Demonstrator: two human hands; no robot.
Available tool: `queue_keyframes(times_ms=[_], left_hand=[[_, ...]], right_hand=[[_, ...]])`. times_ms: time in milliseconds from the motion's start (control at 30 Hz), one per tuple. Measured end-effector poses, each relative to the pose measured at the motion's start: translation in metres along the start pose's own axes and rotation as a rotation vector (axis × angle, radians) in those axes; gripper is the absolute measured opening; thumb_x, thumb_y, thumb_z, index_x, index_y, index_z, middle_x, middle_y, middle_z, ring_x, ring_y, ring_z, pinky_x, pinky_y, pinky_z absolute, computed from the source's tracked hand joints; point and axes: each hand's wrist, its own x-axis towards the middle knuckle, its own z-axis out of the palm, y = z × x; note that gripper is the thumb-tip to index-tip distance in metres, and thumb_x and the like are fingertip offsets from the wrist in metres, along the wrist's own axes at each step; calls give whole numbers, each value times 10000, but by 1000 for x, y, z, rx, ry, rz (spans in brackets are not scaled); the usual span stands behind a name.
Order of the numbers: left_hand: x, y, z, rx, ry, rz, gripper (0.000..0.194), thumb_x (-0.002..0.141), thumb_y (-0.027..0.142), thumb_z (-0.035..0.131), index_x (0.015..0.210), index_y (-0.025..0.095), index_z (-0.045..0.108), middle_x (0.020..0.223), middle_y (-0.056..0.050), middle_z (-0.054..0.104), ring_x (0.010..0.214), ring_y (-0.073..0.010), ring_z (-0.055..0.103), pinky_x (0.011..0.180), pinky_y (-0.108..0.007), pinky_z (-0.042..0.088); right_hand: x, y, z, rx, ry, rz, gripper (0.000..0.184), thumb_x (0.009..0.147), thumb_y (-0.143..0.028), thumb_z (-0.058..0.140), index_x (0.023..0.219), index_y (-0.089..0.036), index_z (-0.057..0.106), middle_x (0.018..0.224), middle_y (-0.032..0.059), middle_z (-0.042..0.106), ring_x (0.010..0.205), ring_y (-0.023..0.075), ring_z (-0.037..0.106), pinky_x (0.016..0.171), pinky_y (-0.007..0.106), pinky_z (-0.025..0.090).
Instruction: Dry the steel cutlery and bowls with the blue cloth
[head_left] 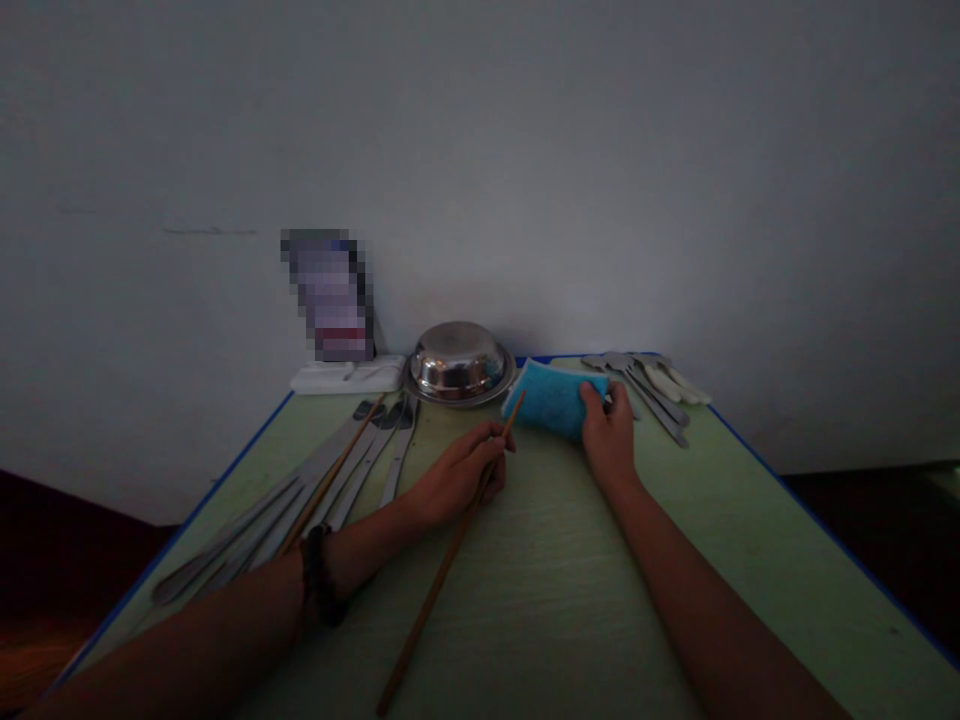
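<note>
My left hand, with a dark bracelet on the wrist, is closed around a brown wooden chopstick. The chopstick slants from the near middle of the table up to the right, its thin tip in front of a blue cloth. That cloth is folded, with a white edge, and is pinched at its right end between the thumb and fingers of my right hand. Whether the tip touches the cloth I cannot tell. A second chopstick lies to the left among several long-handled metal utensils, partly hidden by my left forearm.
An upturned steel bowl stands at the back of the green table. Left of it, a blurred phone-like screen leans on a white holder. Metal cutlery and pale-handled pieces lie back right, near the wall.
</note>
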Motion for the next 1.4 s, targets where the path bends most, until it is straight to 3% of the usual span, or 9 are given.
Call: queue_keyframes(times_ms=[733, 933, 1200, 1400], left_hand=[[2, -1, 0, 6, 4, -5, 149, 874, 284, 327, 861, 183, 436, 437, 87, 450, 342, -73, 367, 341, -161, 299], [2, -1, -1, 38, 1, 11, 157, 887, 295, 326, 869, 181, 433, 439, 91, 456, 332, -65, 365, 349, -161, 300], [4, -6, -3, 84, 10, 9, 202, 893, 361, 346, 856, 183, 432, 450, 85, 466, 353, -72, 390, 364, -168, 318], [3, 0, -2, 146, 27, -15, 215, 895, 368, 340, 871, 181, 444, 442, 83, 462, 356, -81, 397, 366, -178, 321]], right_hand=[[-3, -3, -1, 22, -16, -30, 267, 792, -459, 469, 734, -205, 411, 618, -60, 397, 553, 105, 376, 548, 246, 296], [-6, -12, -1, 118, -21, -34, 242, 784, -425, 490, 715, -209, 404, 603, -69, 373, 550, 98, 355, 546, 238, 297], [-20, -24, 2, 398, -276, -6, 230, 705, -345, 551, 571, -204, 429, 548, -60, 350, 527, 97, 337, 512, 234, 289], [-25, -25, 7, 548, -489, 191, 401, 764, -488, 371, 555, -198, 554, 604, 12, 551, 588, 147, 497, 564, 276, 387]])
